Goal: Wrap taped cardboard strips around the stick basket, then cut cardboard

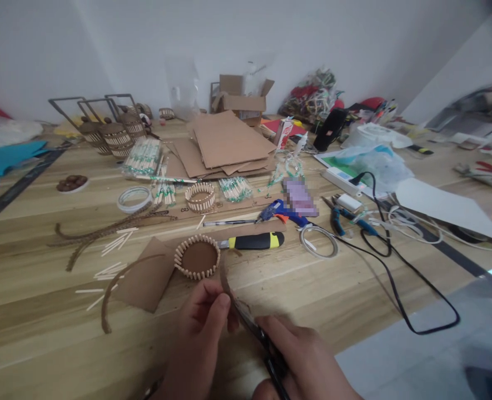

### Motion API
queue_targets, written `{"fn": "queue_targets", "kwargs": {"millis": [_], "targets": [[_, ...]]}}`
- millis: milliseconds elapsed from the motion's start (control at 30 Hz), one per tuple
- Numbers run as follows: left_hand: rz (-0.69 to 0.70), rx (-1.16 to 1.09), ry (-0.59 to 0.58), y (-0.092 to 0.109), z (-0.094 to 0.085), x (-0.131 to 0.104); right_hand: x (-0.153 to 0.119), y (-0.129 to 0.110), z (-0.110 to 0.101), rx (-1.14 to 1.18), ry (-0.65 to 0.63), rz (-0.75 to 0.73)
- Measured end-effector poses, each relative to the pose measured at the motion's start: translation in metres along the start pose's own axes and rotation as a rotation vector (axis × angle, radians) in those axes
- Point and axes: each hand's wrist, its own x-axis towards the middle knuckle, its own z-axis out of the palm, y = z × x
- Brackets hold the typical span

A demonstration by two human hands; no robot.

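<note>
My left hand (206, 314) pinches a narrow brown cardboard strip (225, 275) between thumb and fingers. In my right hand (300, 350) is a pair of black-handled scissors (266, 347), its blades pointing at the strip by my left fingertips. Whether the blades touch the strip is blurred. Just beyond my left hand stands a round basket (197, 256) with a brown base and a ring of upright wooden sticks. Beside it lies a black and yellow utility knife (256, 241). A curved brown strip (106, 305) and a cardboard piece (144, 275) lie to the left.
A blue glue gun (283, 211), pliers (333, 216) and a tape roll (319, 241) lie to the right, with a black cable (400, 311) looping toward the table's edge. Stacked cardboard sheets (229, 139), bundled sticks (144, 156) and lidded stick buckets (116, 139) stand farther back.
</note>
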Motion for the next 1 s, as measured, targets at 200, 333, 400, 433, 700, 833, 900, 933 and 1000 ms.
{"fn": "queue_targets", "kwargs": {"millis": [200,333,400,433,700,833,900,933,1000], "targets": [[-0.025,-0.012,-0.008,-0.004,-0.002,-0.001,-0.001,0.005,0.002,-0.015,-0.090,0.054],[-0.006,0.011,-0.016,-0.005,-0.002,-0.001,0.003,0.006,0.003,-0.079,-0.137,0.103],[-0.010,0.032,-0.010,-0.006,-0.002,0.000,0.007,0.003,0.000,-0.115,-0.153,0.108],[-0.014,0.040,-0.002,-0.007,-0.002,0.000,0.008,0.000,-0.003,-0.133,-0.162,0.113],[-0.041,0.052,-0.005,-0.010,-0.002,-0.002,0.012,-0.026,-0.030,-0.129,-0.156,0.125],[-0.053,0.060,0.001,-0.007,-0.001,-0.002,0.011,-0.026,-0.028,-0.150,-0.159,0.126],[-0.051,0.071,-0.004,-0.007,0.000,-0.002,0.011,-0.024,-0.027,-0.133,-0.141,0.111],[-0.048,0.076,-0.005,-0.007,0.000,-0.002,0.011,-0.024,-0.027,-0.122,-0.131,0.105],[-0.043,0.080,-0.002,-0.008,0.000,-0.002,0.010,-0.023,-0.026,-0.103,-0.123,0.105]]}}
